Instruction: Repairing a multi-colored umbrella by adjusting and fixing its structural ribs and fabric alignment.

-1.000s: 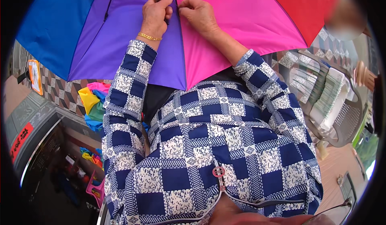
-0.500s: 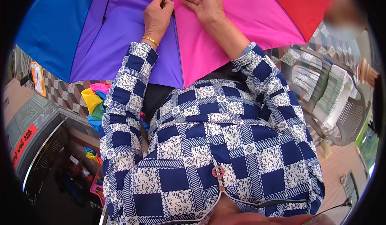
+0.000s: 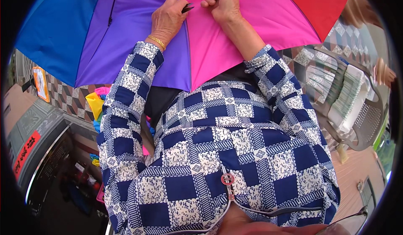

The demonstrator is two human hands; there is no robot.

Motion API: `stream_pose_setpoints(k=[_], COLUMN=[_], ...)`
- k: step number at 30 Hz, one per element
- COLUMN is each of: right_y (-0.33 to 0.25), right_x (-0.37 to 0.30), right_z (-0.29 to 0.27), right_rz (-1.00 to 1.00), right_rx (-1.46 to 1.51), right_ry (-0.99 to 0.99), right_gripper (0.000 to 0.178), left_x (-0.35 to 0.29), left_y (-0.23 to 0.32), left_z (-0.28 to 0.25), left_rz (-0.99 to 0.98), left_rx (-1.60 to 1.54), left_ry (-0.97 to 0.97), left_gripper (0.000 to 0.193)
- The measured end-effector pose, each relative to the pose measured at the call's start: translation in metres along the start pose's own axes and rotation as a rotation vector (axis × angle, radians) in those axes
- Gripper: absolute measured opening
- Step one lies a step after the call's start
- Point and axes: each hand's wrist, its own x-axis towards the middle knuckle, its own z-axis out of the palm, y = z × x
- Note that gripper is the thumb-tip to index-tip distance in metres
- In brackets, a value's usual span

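Note:
A multicoloured umbrella canopy (image 3: 252, 23) spreads over my lap, with blue, purple, pink and red panels. Above the seam between purple and pink, my left hand (image 3: 168, 17) is closed round a small dark two-pointed tool (image 3: 188, 8), its tips directed right toward the pink panel. The rest of the tool is hidden in the fingers. Over the pink panel, my right hand (image 3: 226, 5) has its fingers curled in; whatever they pinch, if anything, is too small to make out. A dark strap (image 3: 111, 14) lies along the purple cloth.
To the right, a grey-brown plastic chair (image 3: 366, 121) bears a stack of white and green strips (image 3: 349, 94). Another person's blurred hand (image 3: 384, 75) shows beyond it. Bright folded cloth (image 3: 95, 105) lies left of my sleeve, above a dark-fronted cabinet (image 3: 54, 180).
My left hand has turned so the tool's tips point right instead of up. The right hand's fingers have curled in from a loose, open pose, and it has shifted slightly right.

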Motion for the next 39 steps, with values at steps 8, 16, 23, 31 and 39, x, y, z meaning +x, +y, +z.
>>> stream_pose_setpoints(k=[8,16,23,31,39], right_y=[-0.021,-0.079,-0.078,-0.091,-0.094], right_x=[-0.001,0.013,-0.012,-0.015,-0.011], right_z=[0.003,-0.012,-0.005,-0.02,-0.032], right_rz=[0.023,0.122,0.002,0.043,0.066], right_rx=[-0.021,-0.052,-0.343,-0.323,-0.291], right_ry=[0.06,-0.315,-0.138,-0.168,-0.213], right_gripper=[0.021,0.029,0.026,0.014,0.014], left_x=[0.003,-0.001,-0.003,-0.005,0.01], left_y=[-0.005,-0.012,0.001,-0.004,0.015], left_z=[0.011,0.014,0.003,-0.029,-0.035], left_rz=[-0.014,0.001,-0.061,-0.038,0.047], left_rx=[0.049,0.0,-0.088,0.033,0.238], left_ry=[-0.095,-0.12,-0.12,-0.151,-0.333], left_gripper=[0.02,0.019,0.021,0.024,0.019])
